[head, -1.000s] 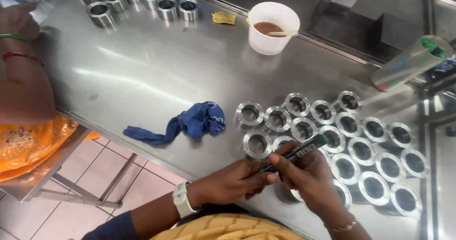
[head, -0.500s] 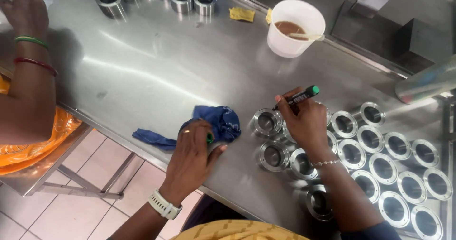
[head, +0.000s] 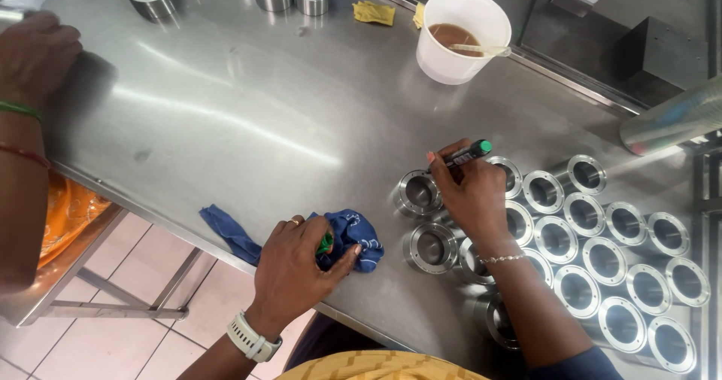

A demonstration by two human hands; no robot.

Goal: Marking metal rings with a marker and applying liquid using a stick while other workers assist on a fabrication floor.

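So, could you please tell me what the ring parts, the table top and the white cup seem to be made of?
The ring parts look like machined metal, probably steel: bright, silvery, with sharp reflections. The table top seems to be brushed stainless steel, with soft streaked glare. The white cup looks like thin plastic, matte and slightly translucent, though paper cannot be ruled out.

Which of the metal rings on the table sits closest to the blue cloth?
The metal ring at the left front edge of the cluster, just right of the blue cloth under the left hand. The other rings lie farther right or far back.

R hand w/ marker, L hand on cloth
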